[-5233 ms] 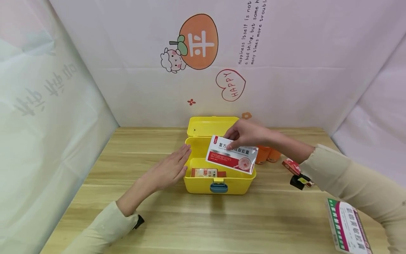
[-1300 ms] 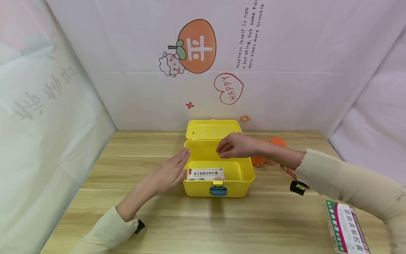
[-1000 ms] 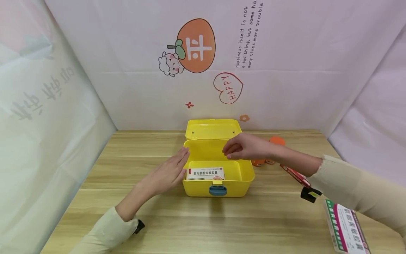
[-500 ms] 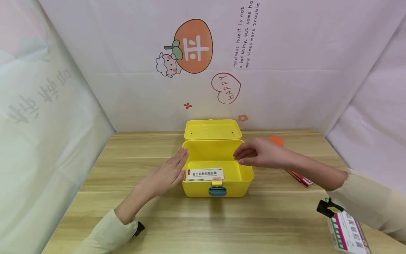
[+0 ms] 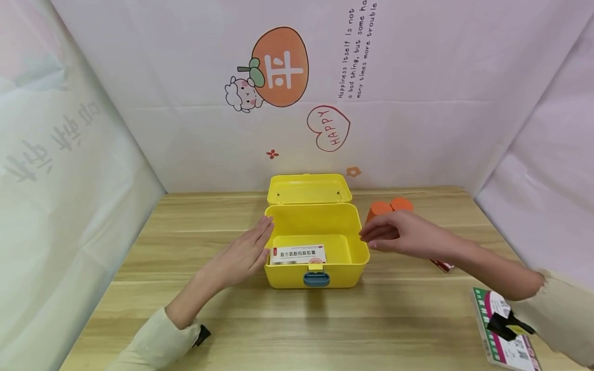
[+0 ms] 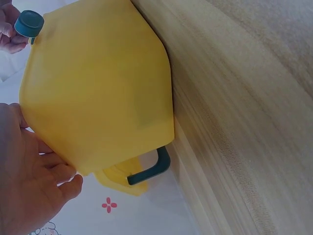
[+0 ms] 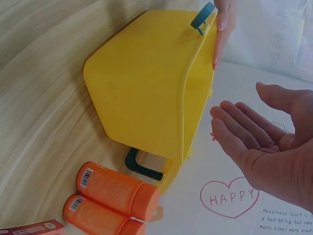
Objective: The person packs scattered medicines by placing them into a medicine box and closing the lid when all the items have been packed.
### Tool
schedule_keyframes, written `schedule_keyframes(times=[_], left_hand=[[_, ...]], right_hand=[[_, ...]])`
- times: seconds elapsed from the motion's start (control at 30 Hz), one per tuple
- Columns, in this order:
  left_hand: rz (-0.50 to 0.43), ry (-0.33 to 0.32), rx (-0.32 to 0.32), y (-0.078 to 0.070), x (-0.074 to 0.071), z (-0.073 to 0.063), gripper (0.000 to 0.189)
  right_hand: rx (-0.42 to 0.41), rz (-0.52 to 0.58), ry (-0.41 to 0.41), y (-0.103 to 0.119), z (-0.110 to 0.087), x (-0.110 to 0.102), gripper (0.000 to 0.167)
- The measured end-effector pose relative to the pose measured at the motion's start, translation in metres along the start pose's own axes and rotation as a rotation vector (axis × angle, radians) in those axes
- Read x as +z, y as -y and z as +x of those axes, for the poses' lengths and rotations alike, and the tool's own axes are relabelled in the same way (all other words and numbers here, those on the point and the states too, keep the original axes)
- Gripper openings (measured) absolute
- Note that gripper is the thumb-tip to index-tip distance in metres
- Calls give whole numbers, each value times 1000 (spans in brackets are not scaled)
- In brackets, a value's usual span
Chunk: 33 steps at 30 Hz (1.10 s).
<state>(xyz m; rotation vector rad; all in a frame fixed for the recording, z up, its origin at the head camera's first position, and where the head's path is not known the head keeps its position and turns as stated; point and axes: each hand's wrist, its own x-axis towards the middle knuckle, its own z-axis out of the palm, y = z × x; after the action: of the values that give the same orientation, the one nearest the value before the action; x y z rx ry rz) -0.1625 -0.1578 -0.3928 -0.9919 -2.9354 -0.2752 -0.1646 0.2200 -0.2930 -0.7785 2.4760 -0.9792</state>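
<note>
A yellow storage box [image 5: 283,278] stands on the table with its lid [image 5: 308,189] raised at the back. Inside, a white medicine box [image 5: 299,253] with red print lies toward the front left. Straight fingers of my left hand [image 5: 238,257] rest along the left rim; the left wrist view shows that hand [image 6: 36,181] at the edge of the yellow wall. My right hand [image 5: 410,234] is at the right rim in the head view, its fingers loosely bent. Nothing is in that hand [image 7: 266,156] in the right wrist view.
Two orange bottles [image 7: 117,188] stand right of the yellow box, partly behind my right hand in the head view. A red box [image 7: 36,228] lies near them. At the front right is a green, white and magenta box [image 5: 484,322], partly covered by the right wrist's camera.
The white medicine box, earlier held by my right hand over the yellow box, now lies inside it. My right hand has since moved rightward to the rim. The left hand stays at the left rim.
</note>
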Motion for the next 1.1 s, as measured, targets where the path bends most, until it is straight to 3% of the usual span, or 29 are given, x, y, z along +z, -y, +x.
schedule_keyframes(times=[0.43,0.63,1.1], left_hand=[[6,-10,11,1,1,-1,61],[9,-9,15,1,1,-1,61],[13,-14,15,0,0,-1,61]], right_hand=[[19,14,-40,-19,-27,-1,35],[72,41,-58,-31,-38,-1,40],[134,103,-168,-67,-67,3,40]])
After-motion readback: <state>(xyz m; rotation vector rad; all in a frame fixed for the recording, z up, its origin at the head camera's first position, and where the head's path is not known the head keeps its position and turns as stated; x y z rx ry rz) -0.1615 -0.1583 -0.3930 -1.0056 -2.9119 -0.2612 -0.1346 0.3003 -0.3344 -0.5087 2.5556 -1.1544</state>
